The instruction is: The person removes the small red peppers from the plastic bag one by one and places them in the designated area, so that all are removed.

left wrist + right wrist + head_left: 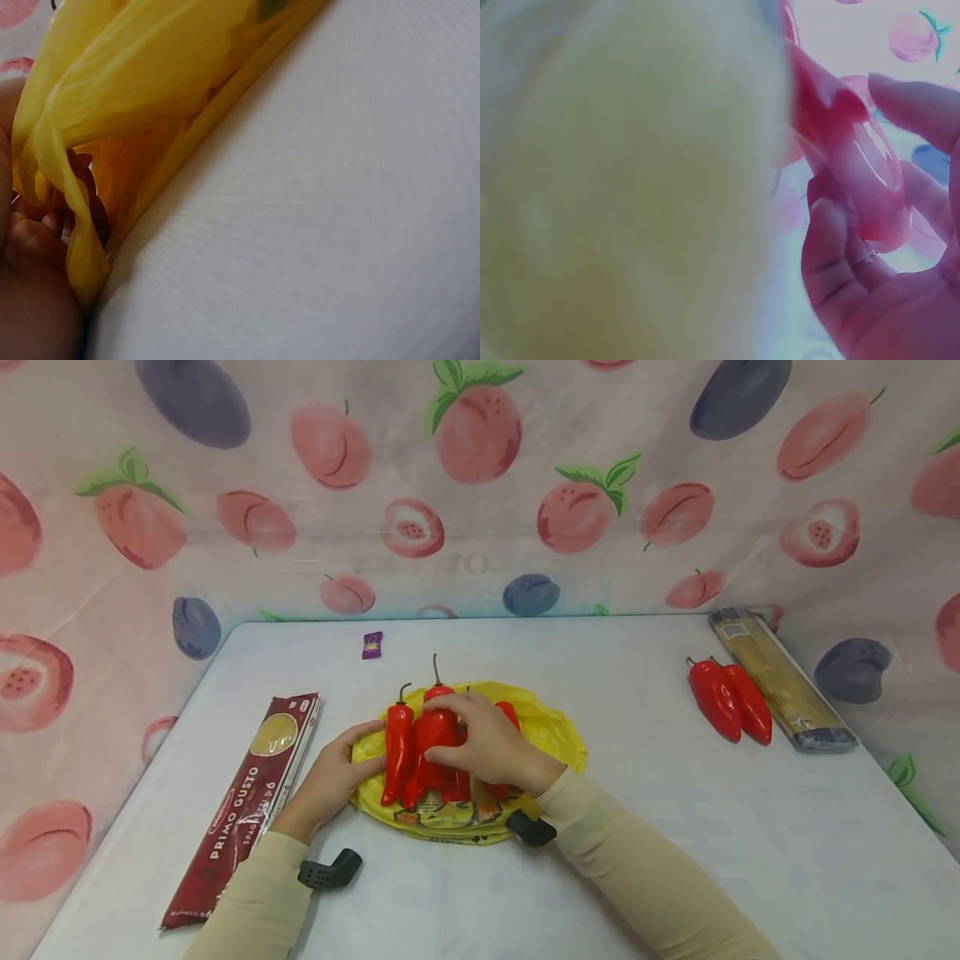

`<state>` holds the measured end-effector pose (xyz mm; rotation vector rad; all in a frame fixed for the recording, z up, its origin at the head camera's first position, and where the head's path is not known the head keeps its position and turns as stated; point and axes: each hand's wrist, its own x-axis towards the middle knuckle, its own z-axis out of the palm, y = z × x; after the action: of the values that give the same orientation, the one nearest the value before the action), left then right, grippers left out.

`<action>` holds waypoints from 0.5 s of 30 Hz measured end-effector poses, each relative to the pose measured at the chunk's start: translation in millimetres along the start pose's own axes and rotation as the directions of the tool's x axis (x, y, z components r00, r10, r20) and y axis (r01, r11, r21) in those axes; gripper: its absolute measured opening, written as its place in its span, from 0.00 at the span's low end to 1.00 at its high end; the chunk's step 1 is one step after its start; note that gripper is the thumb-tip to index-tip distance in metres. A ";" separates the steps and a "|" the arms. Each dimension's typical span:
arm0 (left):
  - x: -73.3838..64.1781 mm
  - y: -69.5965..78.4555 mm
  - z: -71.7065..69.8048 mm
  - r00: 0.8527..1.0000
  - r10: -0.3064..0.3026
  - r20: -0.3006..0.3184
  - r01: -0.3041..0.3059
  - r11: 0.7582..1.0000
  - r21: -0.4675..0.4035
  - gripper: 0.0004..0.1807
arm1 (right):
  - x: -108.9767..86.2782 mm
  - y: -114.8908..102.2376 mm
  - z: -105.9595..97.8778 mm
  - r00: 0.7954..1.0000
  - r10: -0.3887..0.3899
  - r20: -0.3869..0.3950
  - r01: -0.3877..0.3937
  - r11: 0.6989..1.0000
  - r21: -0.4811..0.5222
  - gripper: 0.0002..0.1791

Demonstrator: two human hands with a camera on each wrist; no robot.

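A yellow plastic bag (558,735) lies spread on the table, with several long red peppers (398,752) grouped over its middle. My right hand (491,739) grips one red pepper (437,731) among them, and in the right wrist view its fingers curl round the glossy pepper (866,172). At the bag's left side, my left hand (337,777) holds the edge, fingertips close to the leftmost pepper. Folds of the bag (150,82) partly cover the left fingers in the left wrist view. The right hand hides some of the peppers.
Left of the bag lies a dark red spaghetti packet (247,810), partly behind the left forearm. A small purple wrapped sweet (372,645) is near the back edge. Two red peppers (716,697) lie at the right beside a clear pasta packet (780,681).
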<state>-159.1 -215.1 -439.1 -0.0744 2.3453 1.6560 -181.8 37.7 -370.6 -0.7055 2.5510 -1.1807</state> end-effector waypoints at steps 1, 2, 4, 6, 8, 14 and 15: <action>0.0 0.0 0.2 1.000 -0.004 0.001 0.004 1.000 -0.001 0.34 | -0.8 0.3 -1.8 1.000 -0.007 -0.008 0.007 1.000 0.004 0.33; 0.0 -0.1 0.3 1.000 -0.007 0.001 0.007 1.000 -0.003 0.34 | -1.7 0.6 -3.7 1.000 -0.015 -0.014 0.015 1.000 0.009 0.32; 0.0 -0.1 0.7 1.000 -0.010 0.001 0.010 1.000 -0.007 0.34 | -3.2 1.8 -7.6 0.999 -0.024 -0.027 0.025 0.999 0.021 0.31; 0.2 -0.4 0.9 1.000 -0.009 0.002 0.009 1.000 -0.009 0.34 | -4.4 3.2 -11.8 0.999 -0.030 -0.036 0.031 0.999 0.030 0.31; 0.5 -0.5 1.1 1.000 -0.008 0.000 0.008 1.000 -0.011 0.34 | -5.9 4.7 -16.6 0.998 -0.037 -0.049 0.039 0.999 0.026 0.31; 0.6 -0.4 1.2 1.000 -0.006 0.000 0.006 1.000 -0.012 0.34 | -9.7 11.4 -30.5 0.991 -0.084 -0.100 0.085 0.996 0.007 0.30; 0.4 -0.2 1.2 1.000 -0.006 0.001 0.006 1.000 -0.012 0.34 | -10.4 12.7 -32.4 0.991 -0.086 -0.106 0.087 0.996 0.011 0.30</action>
<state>-159.2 -214.0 -439.8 -0.0825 2.3322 1.6675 -190.3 71.2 -359.3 -0.7774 2.6178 -1.2964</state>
